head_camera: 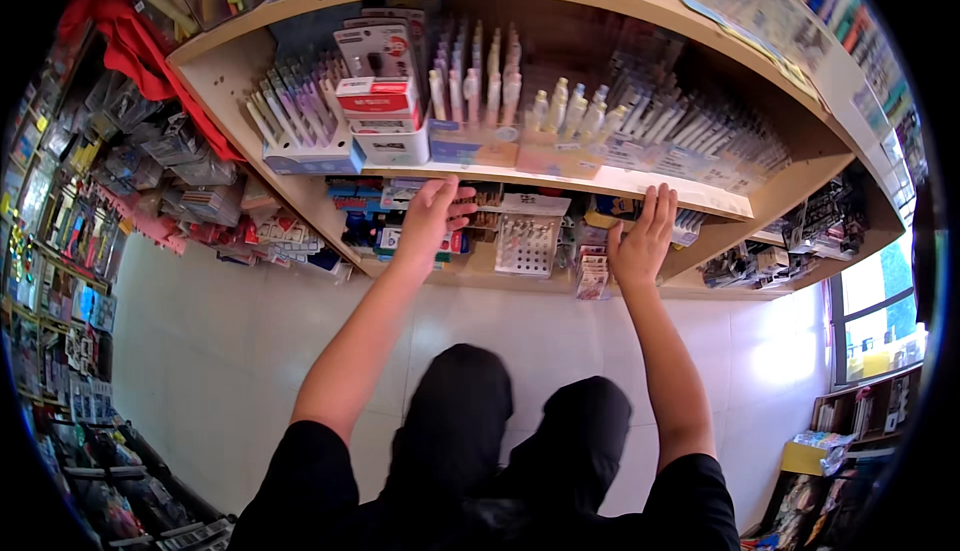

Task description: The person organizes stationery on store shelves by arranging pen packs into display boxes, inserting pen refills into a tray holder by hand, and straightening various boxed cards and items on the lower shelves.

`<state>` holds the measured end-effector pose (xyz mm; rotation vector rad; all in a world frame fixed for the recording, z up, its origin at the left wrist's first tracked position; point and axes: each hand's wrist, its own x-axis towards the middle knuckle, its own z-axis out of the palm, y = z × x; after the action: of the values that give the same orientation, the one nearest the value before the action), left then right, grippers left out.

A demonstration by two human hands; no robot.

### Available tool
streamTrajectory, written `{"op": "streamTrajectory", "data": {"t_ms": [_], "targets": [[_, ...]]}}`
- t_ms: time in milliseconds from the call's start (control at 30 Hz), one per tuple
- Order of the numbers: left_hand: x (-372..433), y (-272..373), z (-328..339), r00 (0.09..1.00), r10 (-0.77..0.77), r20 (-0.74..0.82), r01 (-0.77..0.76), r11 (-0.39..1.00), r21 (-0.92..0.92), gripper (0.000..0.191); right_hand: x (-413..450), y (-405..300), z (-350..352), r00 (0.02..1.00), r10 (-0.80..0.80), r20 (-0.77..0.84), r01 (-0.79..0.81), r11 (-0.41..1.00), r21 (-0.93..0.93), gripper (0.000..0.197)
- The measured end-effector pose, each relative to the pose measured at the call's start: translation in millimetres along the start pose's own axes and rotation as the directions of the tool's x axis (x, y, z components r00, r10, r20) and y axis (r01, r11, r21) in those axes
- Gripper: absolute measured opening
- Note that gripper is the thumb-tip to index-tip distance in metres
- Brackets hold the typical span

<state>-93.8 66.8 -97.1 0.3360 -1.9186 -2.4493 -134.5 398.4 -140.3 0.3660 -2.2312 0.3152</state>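
My left hand (436,219), its fingers spread, is at the front edge of a wooden shelf board (637,185), below a white box. My right hand (646,240) has its fingertips against the same board further right, the thumb apart. Neither hand shows anything held. On the board stand upright pens in a blue-and-white holder (315,159), red-and-white boxes (379,99) in a white bin (394,147), and pens in printed display boxes (474,144). On the shelf below, between the hands, is a white display rack with holes (527,243). Small packets (593,273) stand near my right hand.
Crowded racks of packaged goods (202,168) line the left side, with red cloth (135,48) hanging at the shelf unit's side. Above is another shelf with clear bins (750,3). A window (879,311) and a yellow box (802,457) are at the right.
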Motion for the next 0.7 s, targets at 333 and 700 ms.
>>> {"op": "streamTrajectory", "data": {"t_ms": [333,700], "targets": [[14.8,-25.4,-4.6,0.968,0.189,-0.163,-0.170,0.977,0.125,0.039,-4.0,20.1,-12.2,0.987,-0.049,0.152,0.057,0.997,-0.047,0.080],[28.9,-12.1,16.0,0.895,0.064,-0.442,-0.136,0.982,-0.132,0.029,-1.5,28.2,-29.6,0.989,-0.055,0.134,0.034,0.988,0.153,0.077]]}}
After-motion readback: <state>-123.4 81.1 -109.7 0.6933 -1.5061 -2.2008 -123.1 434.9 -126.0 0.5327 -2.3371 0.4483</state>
